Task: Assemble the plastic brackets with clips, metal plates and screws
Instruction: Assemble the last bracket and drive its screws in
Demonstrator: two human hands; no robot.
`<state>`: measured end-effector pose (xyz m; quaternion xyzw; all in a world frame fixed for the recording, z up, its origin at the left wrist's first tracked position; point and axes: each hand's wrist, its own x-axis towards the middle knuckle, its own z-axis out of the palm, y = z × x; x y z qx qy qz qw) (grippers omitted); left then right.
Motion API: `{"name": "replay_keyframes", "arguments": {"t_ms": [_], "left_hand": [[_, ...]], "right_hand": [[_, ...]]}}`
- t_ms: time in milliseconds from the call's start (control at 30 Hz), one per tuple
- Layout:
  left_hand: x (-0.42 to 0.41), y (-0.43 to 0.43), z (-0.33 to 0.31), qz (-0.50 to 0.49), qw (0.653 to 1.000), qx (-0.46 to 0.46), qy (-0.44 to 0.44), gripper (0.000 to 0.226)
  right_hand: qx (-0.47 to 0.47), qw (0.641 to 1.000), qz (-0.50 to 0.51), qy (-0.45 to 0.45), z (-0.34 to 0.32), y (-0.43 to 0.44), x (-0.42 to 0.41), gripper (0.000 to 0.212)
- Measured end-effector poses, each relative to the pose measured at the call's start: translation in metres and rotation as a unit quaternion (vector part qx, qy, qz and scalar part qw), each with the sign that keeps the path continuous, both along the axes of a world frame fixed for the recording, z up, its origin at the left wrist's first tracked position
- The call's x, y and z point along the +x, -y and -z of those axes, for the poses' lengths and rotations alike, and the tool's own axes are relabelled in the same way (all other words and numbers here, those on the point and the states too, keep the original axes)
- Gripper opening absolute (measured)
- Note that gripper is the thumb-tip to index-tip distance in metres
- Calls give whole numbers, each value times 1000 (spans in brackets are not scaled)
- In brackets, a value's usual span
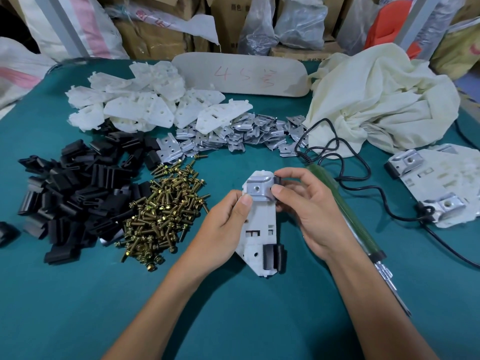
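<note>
Clip (277,180) atop bracket (261,222) mostly behind right hand (309,211); left edge behind left hand (223,229)

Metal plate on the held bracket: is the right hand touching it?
Touching. In the head view the right hand presses its thumb tip on the right edge of the metal plate atop the bracket; no gap.

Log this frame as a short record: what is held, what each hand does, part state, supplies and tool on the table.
held part: bracket, metal plate on its top end, black clip on its lower right corner
left hand: grips the bracket's left edge
right hand: pinches the metal plate's right edge
plate hole: no screw in it
supplies: piles of spare brackets, spare plates, spare clips, screws
tool: screwdriver lying beside the right hand
</note>
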<state>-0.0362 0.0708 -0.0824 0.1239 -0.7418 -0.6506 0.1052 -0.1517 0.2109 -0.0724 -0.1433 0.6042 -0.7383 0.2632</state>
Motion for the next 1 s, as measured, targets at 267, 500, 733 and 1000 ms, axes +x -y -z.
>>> {"name": "replay_keyframes", "arguments": {"t_ms": [267,500,733,1000], "left_hand": [[-14,17,-3,-142,959,-244,3,24],[-87,68,-19,-123,866,-484,-8,8],[-125,93,-17,-35,720,-693,19,24],[-113,105,-27,-32,712,-701,12,20]], "right_hand": [[184,962,89,-183,16,1,0,10],[235,913,111,-314,22,6,6,3],[233,920,112,-296,24,6,3,5],[234,920,107,-296,23,6,4,6]]}}
